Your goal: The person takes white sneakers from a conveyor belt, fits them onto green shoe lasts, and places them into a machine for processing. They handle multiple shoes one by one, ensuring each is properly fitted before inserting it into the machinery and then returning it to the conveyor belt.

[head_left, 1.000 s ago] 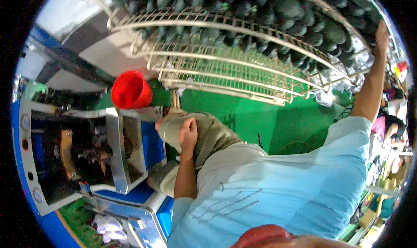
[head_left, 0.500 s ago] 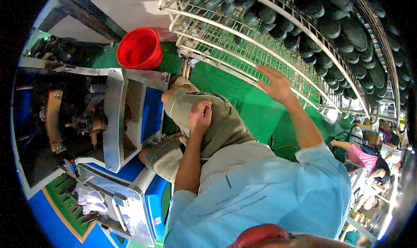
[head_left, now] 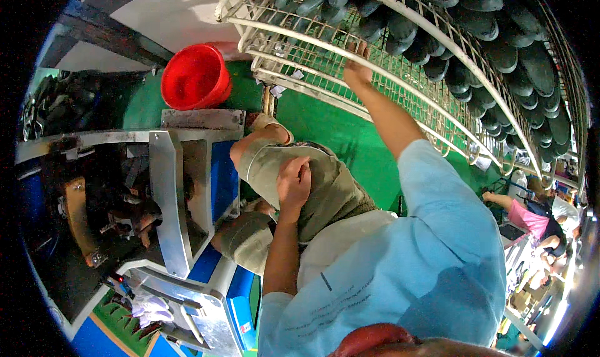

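My right hand reaches into the white wire rack, just below a row of dark shoe-shaped pieces with rounded ends. Its fingers stretch out past a rail, partly behind it, and I see nothing held in them. On my thigh, over the olive shorts, my left hand rests with its fingers curled closed. Whatever it may hold is hidden inside the fist.
To my left stands a machine with a metal frame and dark inner parts. A red bucket is on the green floor beyond it. White shoes lie at lower left. Another person in pink sits far right.
My right hand has moved forward and left, from the rack's near edge to in among its wires, below the dark pieces. My left hand stays on my thigh. The view has shifted slightly.
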The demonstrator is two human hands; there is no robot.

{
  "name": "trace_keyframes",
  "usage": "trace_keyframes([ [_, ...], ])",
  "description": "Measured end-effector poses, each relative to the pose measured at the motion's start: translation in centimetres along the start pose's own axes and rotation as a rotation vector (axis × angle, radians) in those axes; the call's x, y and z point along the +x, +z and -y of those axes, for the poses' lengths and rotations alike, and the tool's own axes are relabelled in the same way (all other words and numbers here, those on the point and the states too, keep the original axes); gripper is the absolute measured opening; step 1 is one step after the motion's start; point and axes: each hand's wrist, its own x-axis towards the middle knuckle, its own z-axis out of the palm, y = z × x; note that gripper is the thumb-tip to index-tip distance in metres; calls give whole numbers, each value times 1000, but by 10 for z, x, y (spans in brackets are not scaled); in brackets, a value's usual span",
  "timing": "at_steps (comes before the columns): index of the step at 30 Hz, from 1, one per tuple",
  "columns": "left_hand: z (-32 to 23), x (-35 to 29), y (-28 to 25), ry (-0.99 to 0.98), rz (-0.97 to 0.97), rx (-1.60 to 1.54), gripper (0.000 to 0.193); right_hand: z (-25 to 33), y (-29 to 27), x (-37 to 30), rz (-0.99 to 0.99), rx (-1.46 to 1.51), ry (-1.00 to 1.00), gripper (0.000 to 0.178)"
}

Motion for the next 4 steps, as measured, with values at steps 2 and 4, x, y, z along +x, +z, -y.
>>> trace_keyframes([
  [2,10,-2,-1,41,5,-11,18,-12,-2,-36,-139,-146,-117,49],
  [4,0,0,-5,-87,21,-25,19,-29,2,-63,-155,-174,-122,46],
])
